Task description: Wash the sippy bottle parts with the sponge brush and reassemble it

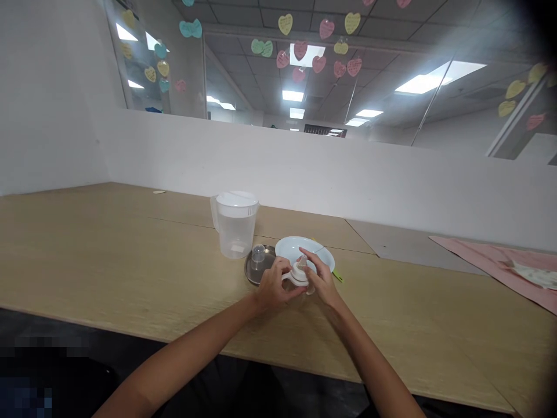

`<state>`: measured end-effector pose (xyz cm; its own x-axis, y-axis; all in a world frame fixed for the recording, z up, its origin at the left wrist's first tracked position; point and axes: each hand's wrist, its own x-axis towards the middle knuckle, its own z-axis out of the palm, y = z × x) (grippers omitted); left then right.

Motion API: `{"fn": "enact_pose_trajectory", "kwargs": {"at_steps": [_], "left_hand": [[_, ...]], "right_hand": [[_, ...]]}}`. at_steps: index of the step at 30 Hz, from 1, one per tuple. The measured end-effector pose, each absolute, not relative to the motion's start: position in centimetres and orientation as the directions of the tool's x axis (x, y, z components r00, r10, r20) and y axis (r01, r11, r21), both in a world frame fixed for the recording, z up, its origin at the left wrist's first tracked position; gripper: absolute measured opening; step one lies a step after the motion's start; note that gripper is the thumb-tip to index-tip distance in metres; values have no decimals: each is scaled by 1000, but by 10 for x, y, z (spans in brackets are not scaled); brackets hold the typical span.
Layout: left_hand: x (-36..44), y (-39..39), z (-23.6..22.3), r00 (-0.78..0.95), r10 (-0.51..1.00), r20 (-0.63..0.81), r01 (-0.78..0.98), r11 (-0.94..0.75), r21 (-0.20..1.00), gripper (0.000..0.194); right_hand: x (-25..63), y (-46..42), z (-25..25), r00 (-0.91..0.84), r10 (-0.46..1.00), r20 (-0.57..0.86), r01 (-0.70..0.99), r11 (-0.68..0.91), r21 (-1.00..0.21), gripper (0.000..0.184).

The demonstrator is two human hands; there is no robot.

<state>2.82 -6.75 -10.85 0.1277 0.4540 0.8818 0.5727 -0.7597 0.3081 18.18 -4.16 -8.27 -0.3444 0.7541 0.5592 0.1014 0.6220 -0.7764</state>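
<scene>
Both hands close around a white baby bottle top with a clear teat pointing up and side handles. My left hand grips it from the left, its thumb and fingers near the left handle. On the other side, my right hand has its fingers bent round the teat and collar. What lies below the collar is mostly hidden by the hands. Just behind is a pale, wide bowl. A dark metal tray sits to the left, carrying a clear domed cap.
A clear plastic pitcher with a white rim stands behind the tray. Something with a green tip pokes out beside the bowl. Far right lies a pink cloth on the wooden table. A white wall rises behind.
</scene>
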Motion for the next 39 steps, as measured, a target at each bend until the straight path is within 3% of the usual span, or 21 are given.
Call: {"fn": "enact_pose_trajectory", "kwargs": {"at_steps": [4,11,19,25,27,30,33,36,39], "left_hand": [[28,-66,-109,114,487,866,552,-756,353,42],[27,-62,-114,102,550,829,527,-737,424,44],[28,-63,-113,89,574,814,560,-705,435,42],[28,-67,-108,88,601,795,532,-703,472,43],[29,-68,-106,81,622,779,529,-689,495,44],[30,-69,-104,84,645,760,523,-678,517,43],[30,-69,-103,84,665,742,497,-673,548,40],[29,-68,-102,97,669,737,476,-681,556,39],[29,-67,-102,117,656,745,481,-694,536,37]], "right_hand": [[183,-45,-79,-391,785,481,-10,519,-855,47],[183,-41,-74,-448,755,479,14,542,-840,27],[188,-36,-94,-52,676,735,132,734,-666,18],[188,-37,-88,-318,669,672,96,728,-679,41],[187,-36,-86,-387,668,635,143,724,-675,40],[181,-36,-87,-373,674,638,300,738,-605,26],[173,-36,-93,-236,699,675,421,700,-577,24],[171,-36,-97,-194,713,674,394,686,-612,26],[174,-36,-97,-323,668,670,276,744,-608,22]]}}
